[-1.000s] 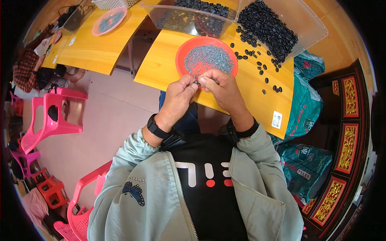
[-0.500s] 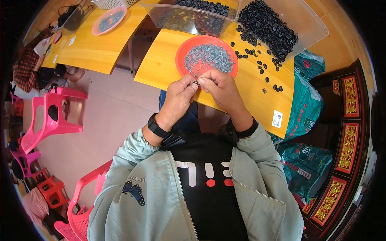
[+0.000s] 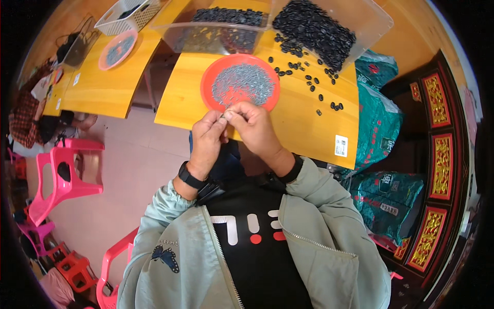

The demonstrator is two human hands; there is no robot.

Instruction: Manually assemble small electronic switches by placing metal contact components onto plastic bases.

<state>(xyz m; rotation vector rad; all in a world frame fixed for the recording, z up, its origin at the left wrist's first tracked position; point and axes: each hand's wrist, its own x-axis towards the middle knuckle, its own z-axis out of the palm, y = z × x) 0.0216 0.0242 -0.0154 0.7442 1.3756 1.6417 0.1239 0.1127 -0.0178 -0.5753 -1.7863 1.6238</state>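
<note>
At the near rim of a red plate (image 3: 207, 92), my left hand (image 3: 208, 138) and my right hand (image 3: 257, 130) meet. Both are closed, thumbs against fingers, fingertips touching. A bit of a small dark piece shows at the left fingertips; most of it is covered. Whatever the right fingertips pinch is too small to make out. The plate holds a heap of thin grey metal pieces (image 3: 243, 84), like small screws. To its right, loose black oval pieces (image 3: 312, 88) lie scattered on the yellow table (image 3: 303, 134).
Behind the plate stands a transparent bin (image 3: 216, 44) of black pieces. Another bin (image 3: 373, 26) spills black ovals onto the table. Green sacks (image 3: 383, 123) stand at the right. A pink plate (image 3: 133, 44), a white basket (image 3: 139, 20) and pink chairs (image 3: 67, 172) are at left, near a seated person.
The view has shifted, so the table and plate sit further left and slightly lower. My hands stay pinched together by the plate; the small black piece between them shows less now.
</note>
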